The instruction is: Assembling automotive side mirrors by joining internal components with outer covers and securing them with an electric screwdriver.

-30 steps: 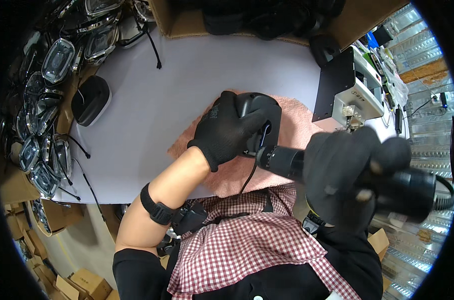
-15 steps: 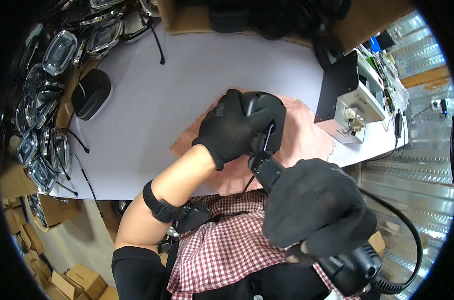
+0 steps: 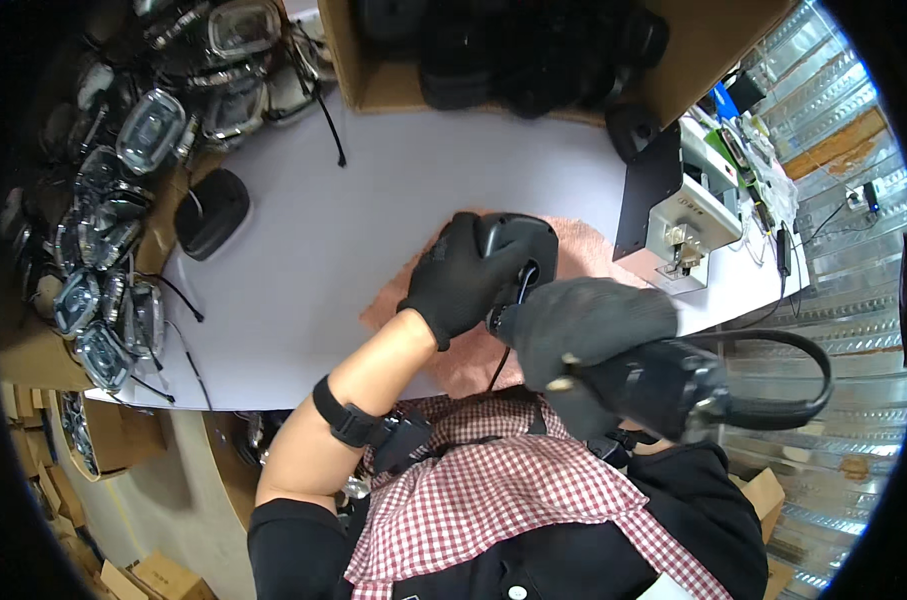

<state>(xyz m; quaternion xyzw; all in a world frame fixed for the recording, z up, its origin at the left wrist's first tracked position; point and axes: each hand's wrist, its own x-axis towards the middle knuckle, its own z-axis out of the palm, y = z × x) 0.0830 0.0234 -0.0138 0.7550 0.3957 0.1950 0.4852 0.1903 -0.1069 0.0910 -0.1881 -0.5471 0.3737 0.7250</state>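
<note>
My left hand (image 3: 453,275), in a black knit glove, grips a black plastic housing (image 3: 535,232) with rounded corners and holds it on a pink cloth (image 3: 583,252). My right hand (image 3: 583,330), gloved too and somewhat blurred, is wrapped round a black corded electric screwdriver (image 3: 663,385). The thin bit (image 3: 524,285) of the screwdriver reaches into a round recess in the housing; its tip is hidden in there. A black cable (image 3: 500,370) hangs below the housing toward my apron.
Many clear-lensed lamps (image 3: 151,130) with cables are heaped at the left. A similar black housing (image 3: 211,213) lies beside them. At the back is a cardboard box (image 3: 373,88) of black parts. A white-and-black machine (image 3: 673,215) stands at the right of the white table (image 3: 303,200).
My right hand and the screwdriver have swung up and inward, and the tool now lies flatter. My left hand still holds the housing. The whole view has shifted slightly.
</note>
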